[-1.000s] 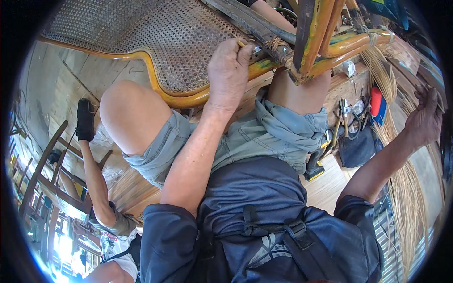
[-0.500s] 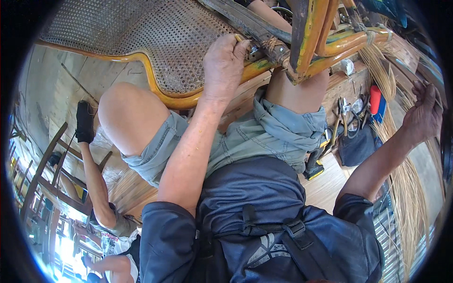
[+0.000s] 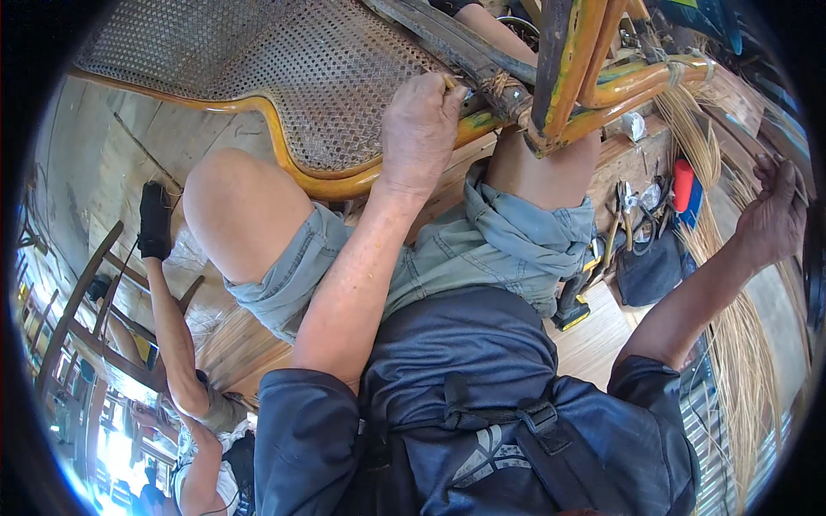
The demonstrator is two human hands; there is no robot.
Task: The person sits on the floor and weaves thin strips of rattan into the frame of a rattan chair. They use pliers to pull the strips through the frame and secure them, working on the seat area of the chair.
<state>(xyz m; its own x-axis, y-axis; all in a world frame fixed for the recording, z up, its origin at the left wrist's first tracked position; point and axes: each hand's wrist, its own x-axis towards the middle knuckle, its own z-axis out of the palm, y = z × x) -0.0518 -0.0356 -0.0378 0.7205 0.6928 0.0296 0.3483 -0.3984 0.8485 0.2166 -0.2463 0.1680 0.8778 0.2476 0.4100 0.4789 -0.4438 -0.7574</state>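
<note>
My left hand (image 3: pixel 420 136) is closed in a fist round a small yellowish stick (image 3: pixel 450 82), whose tip pokes out above the thumb. It sits over the edge of a chair with a yellow-brown bent frame (image 3: pixel 344 184) and a woven cane panel (image 3: pixel 318 95). Right beside it, a dark fibre binding (image 3: pixel 497 84) wraps a joint of the frame. Far out to the right, my right hand (image 3: pixel 770 215) is raised with its fingers bent together, near a dark bar at the picture's edge. Whatever lies between those fingers is too small to name.
Long pale rattan strands (image 3: pixel 744 370) hang at the right. Pliers (image 3: pixel 621 211), a red-and-blue item (image 3: pixel 684 185) and a dark pouch (image 3: pixel 650 271) lie by my right knee. A yellow-black power tool (image 3: pixel 572 310) is nearer. Other people and a wooden frame (image 3: pixel 120 361) are at left.
My left hand has shifted slightly right and down along the chair's edge, still closed. My right hand has barely moved. A person at the lower left has changed posture.
</note>
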